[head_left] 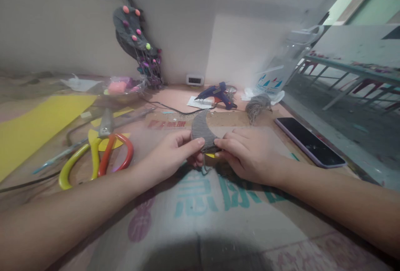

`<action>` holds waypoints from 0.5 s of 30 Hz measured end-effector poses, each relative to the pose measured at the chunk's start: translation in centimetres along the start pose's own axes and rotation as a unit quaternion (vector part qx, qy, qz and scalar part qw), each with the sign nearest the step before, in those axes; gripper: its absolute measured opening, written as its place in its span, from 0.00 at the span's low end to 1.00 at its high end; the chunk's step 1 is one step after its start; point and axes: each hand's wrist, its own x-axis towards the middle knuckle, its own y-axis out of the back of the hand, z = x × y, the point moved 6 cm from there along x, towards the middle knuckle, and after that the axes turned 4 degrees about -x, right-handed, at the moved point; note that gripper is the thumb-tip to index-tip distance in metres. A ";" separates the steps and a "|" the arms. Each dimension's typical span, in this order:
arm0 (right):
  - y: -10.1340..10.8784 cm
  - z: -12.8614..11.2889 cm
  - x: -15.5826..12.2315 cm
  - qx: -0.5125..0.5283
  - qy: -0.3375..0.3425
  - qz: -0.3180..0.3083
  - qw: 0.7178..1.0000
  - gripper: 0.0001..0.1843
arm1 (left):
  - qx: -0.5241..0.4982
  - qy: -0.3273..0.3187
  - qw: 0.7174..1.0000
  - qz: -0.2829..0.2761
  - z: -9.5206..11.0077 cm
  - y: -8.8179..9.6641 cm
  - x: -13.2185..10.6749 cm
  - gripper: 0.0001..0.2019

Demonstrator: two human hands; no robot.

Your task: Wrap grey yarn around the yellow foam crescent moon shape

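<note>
A small crescent wrapped in grey yarn is held up over the table, a bit of yellow showing at its lower edge. My left hand grips its left side, thumb on the front and fingers behind. At the right lower tip, my right hand pinches the crescent between thumb and fingers. A loose tail of grey yarn dangles below it. Beneath both hands lies cardboard printed with green characters.
Scissors with yellow and red handles lie left, near yellow paper. Behind are a blue glue gun, a grey yarn ball and a small digital clock. A phone and clear bottle stand right; a decorated grey moon leans behind.
</note>
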 end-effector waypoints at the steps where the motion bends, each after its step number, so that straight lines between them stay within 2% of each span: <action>1: 0.0 0.0 -0.1 -0.008 0.007 0.002 1.000 0.09 | -0.002 -0.001 1.000 -0.002 0.0 0.0 0.0 0.11; 6: -0.3 0.0 -0.5 -0.037 0.026 0.010 0.999 0.10 | -0.016 -0.001 1.000 -0.007 -0.2 0.0 0.1 0.11; 11: -0.4 0.1 -0.6 -0.020 0.020 0.010 1.000 0.10 | -0.009 -0.001 1.000 -0.010 -0.2 0.0 0.2 0.11; 15: -0.2 0.8 -0.6 0.046 -0.041 0.023 0.998 0.07 | 0.003 -0.009 1.000 -0.015 -0.1 0.0 0.2 0.11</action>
